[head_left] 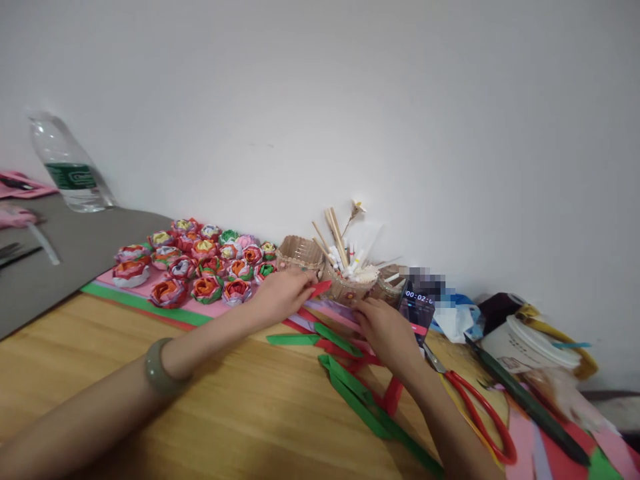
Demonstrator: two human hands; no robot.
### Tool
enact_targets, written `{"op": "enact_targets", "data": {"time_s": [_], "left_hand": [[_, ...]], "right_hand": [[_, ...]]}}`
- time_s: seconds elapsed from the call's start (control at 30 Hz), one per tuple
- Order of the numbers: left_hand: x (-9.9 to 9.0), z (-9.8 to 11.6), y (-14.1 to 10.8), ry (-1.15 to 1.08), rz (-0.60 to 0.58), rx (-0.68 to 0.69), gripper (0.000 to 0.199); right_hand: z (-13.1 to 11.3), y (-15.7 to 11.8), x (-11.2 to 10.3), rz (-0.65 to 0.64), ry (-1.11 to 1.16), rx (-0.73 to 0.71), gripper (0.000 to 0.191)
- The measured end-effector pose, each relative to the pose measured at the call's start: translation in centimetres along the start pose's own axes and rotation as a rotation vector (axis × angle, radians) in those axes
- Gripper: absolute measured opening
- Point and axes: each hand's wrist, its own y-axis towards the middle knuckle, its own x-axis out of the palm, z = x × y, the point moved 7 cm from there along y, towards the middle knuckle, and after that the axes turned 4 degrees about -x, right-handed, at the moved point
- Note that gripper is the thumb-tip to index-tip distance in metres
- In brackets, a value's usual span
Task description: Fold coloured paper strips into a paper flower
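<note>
My left hand [285,297] reaches to the woven baskets near the wall, its fingers pinched on a small red paper piece [321,288]. A jade-coloured bangle [163,368] circles that wrist. Beside it stands an open woven basket [301,252]. My right hand [385,327] is lowered in front of the basket of sticks and pens [347,285], its fingertips bent down by a lilac paper strip [336,311]; what they hold, if anything, is hidden. Below and between the hands lie red and green paper strips [355,393].
Several folded paper flowers [169,292] sit on coloured sheets at left. Farther left are a water bottle [75,170] and a grey mat [115,230]. At right are a phone [416,308], red-handled scissors [480,407], a dark green tool [530,400] and a white tub [530,347].
</note>
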Motion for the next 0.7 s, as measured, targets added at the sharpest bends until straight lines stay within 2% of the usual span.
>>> {"op": "enact_targets", "data": {"time_s": [0.13, 0.23, 0.3, 0.37, 0.47, 0.57, 0.7], "left_hand": [[-0.5, -0.5, -0.1, -0.040, 0.016, -0.049, 0.021], [-0.3, -0.7, -0.2, -0.219, -0.004, -0.140, 0.021], [0.3, -0.9, -0.4, -0.377, -0.065, -0.235, 0.022], [1.3, -1.2, -0.6, -0.504, -0.137, -0.320, 0.033], [2.9, -1.4, -0.9, -0.684, -0.217, -0.427, 0.045], [4.5, -1.2, -1.2, -0.873, -0.275, -0.520, 0.039], [5.6, -0.1, -1.6, -1.103, -0.356, -0.609, 0.040]], "right_hand": [[0.5, 0.0, -0.8, -0.017, 0.093, 0.084, 0.026], [0.5, 0.1, -0.7, 0.002, 0.147, 0.128, 0.026], [0.1, 0.3, -0.5, 0.034, 0.181, 0.115, 0.024], [-0.3, 0.5, 0.0, 0.072, 0.259, 0.107, 0.022], [-0.8, 0.6, 0.6, 0.144, 0.489, 0.110, 0.017], [-1.4, 0.6, 1.3, 0.182, 0.693, 0.106, 0.013], [-2.3, 0.4, 1.8, 0.174, 0.740, 0.093, 0.010]]}}
